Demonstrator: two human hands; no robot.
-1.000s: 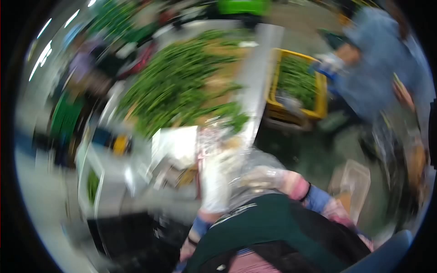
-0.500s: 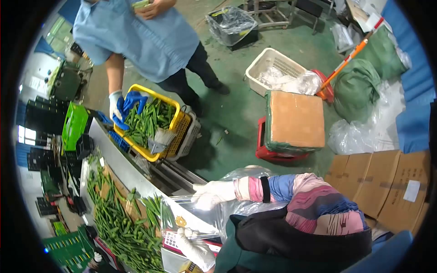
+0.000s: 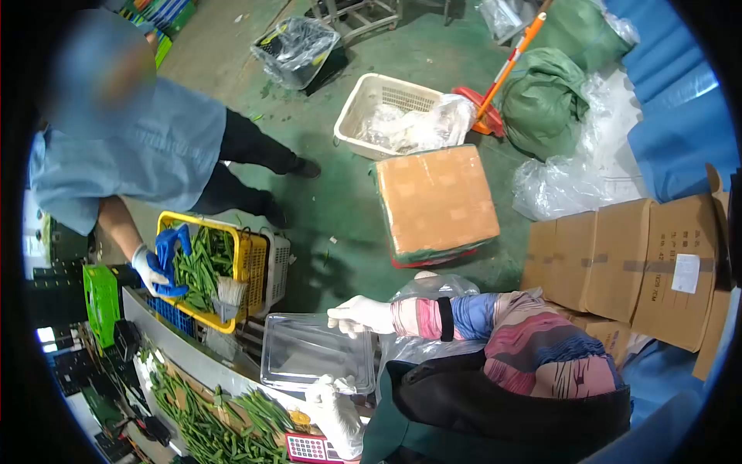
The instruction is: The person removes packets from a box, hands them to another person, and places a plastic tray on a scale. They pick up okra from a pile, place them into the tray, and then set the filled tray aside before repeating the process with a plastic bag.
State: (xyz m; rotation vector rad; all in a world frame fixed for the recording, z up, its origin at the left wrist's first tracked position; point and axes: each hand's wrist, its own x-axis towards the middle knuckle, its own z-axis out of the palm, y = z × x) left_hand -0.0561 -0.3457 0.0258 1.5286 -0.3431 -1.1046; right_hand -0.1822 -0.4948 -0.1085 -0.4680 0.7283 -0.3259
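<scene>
A clear plastic tray point(image 3: 297, 352) is held level in front of me, above the metal table edge. My right hand point(image 3: 362, 315), in a white glove, pinches its far-right rim. My left hand point(image 3: 335, 410), also white-gloved, grips the near rim with its fingers closed. Beneath and beside my left hand is a scale with a red and white keypad point(image 3: 309, 447). Long green pods, seemingly okra point(image 3: 209, 417), are heaped on the table to the left of the tray.
A co-worker in a blue shirt point(image 3: 147, 147) reaches a gloved hand point(image 3: 151, 271) to a yellow basket point(image 3: 251, 267) of pods. A taped carton point(image 3: 440, 201), a white crate point(image 3: 352, 108) and green sacks point(image 3: 545, 104) stand on the floor. Cardboard boxes point(image 3: 591, 263) are stacked at right.
My view has swung, so the surroundings shift left and the pod heap sits lower. Both my hands keep hold of the tray, now seen more from above. The co-worker's raised hand is no longer distinct.
</scene>
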